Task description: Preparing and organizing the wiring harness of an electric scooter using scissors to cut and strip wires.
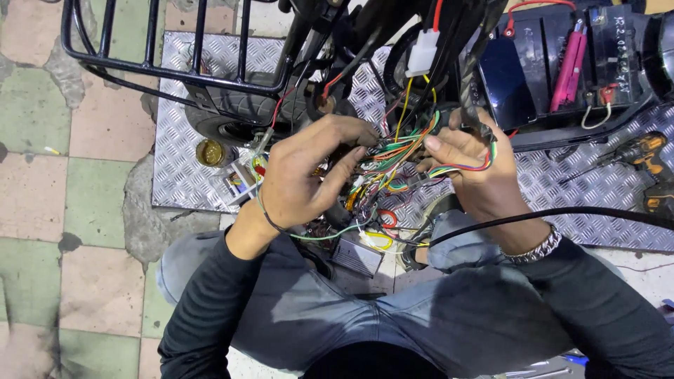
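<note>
Both hands [393, 168] around coloured wire bundle [400, 151], wires between fingertips.

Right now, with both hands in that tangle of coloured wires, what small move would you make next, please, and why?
Probably draw the left hand slightly leftward to spread the wire bundle. The right hand already pinches one looped group of strands, while the rest cross and overlap between the hands, hiding where each runs.

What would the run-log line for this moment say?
left hand: gripping wire bundle | right hand: holding same wires | white connector: hanging above | drill: lying on metal plate
</note>
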